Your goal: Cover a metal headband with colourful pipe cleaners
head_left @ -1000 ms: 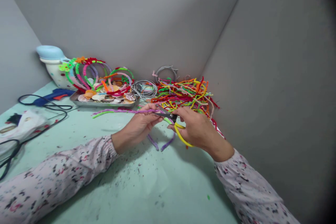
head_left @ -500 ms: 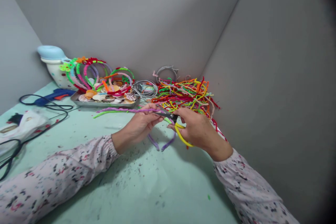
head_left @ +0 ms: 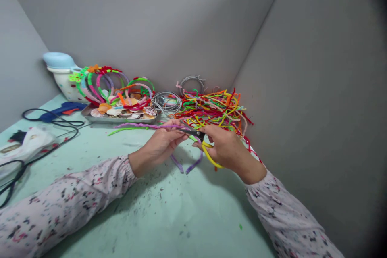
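Observation:
Between its thumb and fingers my left hand (head_left: 163, 141) pinches a purple pipe cleaner (head_left: 142, 125), whose long end sticks out to the left. My right hand (head_left: 226, 147) grips scissors (head_left: 208, 154) with yellow handles and dark blades. The blades point left and meet the pipe cleaner at my left fingertips; whether they are cutting through it cannot be told. Below the hands a purple fuzzy headband (head_left: 194, 164) lies on the table, its upper part hidden by my fingers. A green pipe cleaner (head_left: 128, 130) lies beside the purple one.
At the back a metal tray (head_left: 121, 120) holds shells and colourful fuzzy headbands. Right of it are coils of grey wire (head_left: 167, 107) and a heap of pipe cleaners (head_left: 211, 107). A blue glue gun (head_left: 62, 111), black cable (head_left: 72, 127) and white bag (head_left: 33, 143) occupy the left.
The left end of the purple pipe cleaner has shifted slightly. Both hands and the scissors stay almost in place.

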{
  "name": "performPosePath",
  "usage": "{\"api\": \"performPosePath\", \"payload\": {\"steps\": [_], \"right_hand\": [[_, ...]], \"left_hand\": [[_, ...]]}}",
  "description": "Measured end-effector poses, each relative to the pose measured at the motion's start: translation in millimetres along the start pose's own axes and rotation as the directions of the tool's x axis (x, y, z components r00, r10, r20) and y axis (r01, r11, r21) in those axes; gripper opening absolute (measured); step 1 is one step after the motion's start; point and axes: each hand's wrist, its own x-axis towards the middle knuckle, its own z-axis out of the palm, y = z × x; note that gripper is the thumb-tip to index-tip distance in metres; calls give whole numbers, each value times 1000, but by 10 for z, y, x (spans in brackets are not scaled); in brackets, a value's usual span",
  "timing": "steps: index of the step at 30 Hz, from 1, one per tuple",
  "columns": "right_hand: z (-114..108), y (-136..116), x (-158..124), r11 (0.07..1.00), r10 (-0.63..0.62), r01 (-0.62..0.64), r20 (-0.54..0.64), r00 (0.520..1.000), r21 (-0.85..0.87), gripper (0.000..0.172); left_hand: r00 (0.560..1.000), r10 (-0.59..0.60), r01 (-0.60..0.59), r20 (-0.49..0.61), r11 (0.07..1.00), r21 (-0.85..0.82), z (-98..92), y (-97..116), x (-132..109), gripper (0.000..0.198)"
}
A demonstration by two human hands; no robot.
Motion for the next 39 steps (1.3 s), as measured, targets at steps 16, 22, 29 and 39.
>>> {"api": "performPosePath", "payload": {"steps": [16, 22, 29, 39], "right_hand": [[57, 42, -7, 999, 0, 0, -9, 1000, 54, 32], [48, 54, 11, 994, 55, -53, -20, 998, 96, 32], [19, 211, 31, 992, 110, -101, -118, 987, 82, 32], [97, 87, -3, 999, 26, -26, 3, 1000, 25, 30]], "left_hand": [[1000, -7, 7, 1, 1000, 12, -10, 12, -2, 15], [1000, -10, 10, 8, 1000, 7, -28, 17, 14, 16], [998, -60, 59, 32, 997, 46, -68, 3, 28, 19], [994, -102, 102, 26, 995, -11, -166, -3, 121, 16]]}}
